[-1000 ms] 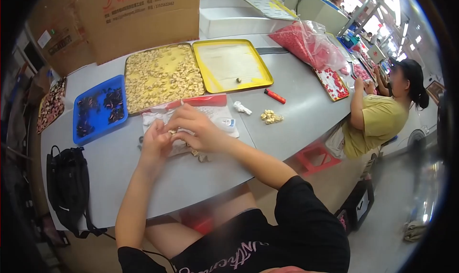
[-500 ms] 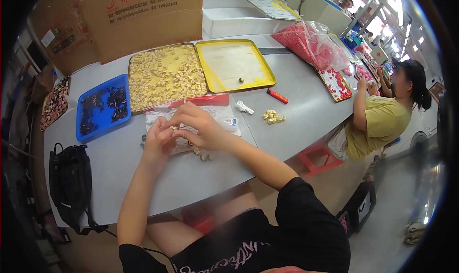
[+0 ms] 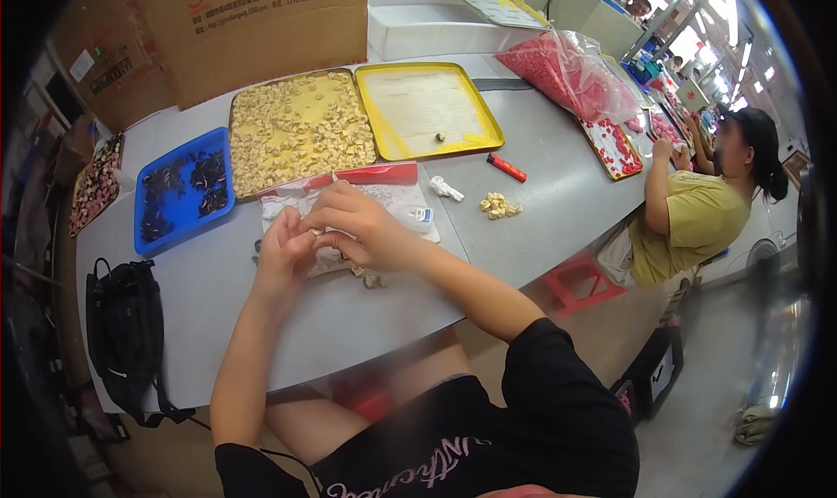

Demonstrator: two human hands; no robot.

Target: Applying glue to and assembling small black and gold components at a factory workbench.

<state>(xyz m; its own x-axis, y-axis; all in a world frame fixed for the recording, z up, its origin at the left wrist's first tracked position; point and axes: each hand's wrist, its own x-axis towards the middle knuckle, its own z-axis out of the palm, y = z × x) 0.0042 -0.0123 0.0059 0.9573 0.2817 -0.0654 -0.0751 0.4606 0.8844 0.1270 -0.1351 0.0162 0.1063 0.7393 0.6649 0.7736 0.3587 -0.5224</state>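
My left hand (image 3: 284, 247) and my right hand (image 3: 359, 228) meet over a white work sheet (image 3: 432, 233). Pinched between the fingertips of both is a small cream-gold piece (image 3: 316, 234), partly covered by the fingers. A small white bottle (image 3: 417, 218) lies on the sheet just right of my right hand. Below that hand, a few small gold and grey pieces (image 3: 370, 279) rest at the sheet's near edge. Beyond my hands stands a yellow tray (image 3: 377, 132) filled with many similar cream pieces (image 3: 296, 132). To its right, another yellow-rimmed tray (image 3: 418, 110) holds one dark piece (image 3: 439, 138).
A blue tray (image 3: 185, 232) with dark pieces and a black bag (image 3: 124, 337) are at left. Toward the right are crumpled white tissue (image 3: 446, 188), a red tube (image 3: 506, 167), a gold heap (image 3: 500, 206) and a bag of pink pieces (image 3: 558, 71). A co-worker (image 3: 706, 210) sits far right.
My hands stay pinched on the small piece, with only slight finger movement. The view has shifted a little; nothing on the table has visibly been moved.
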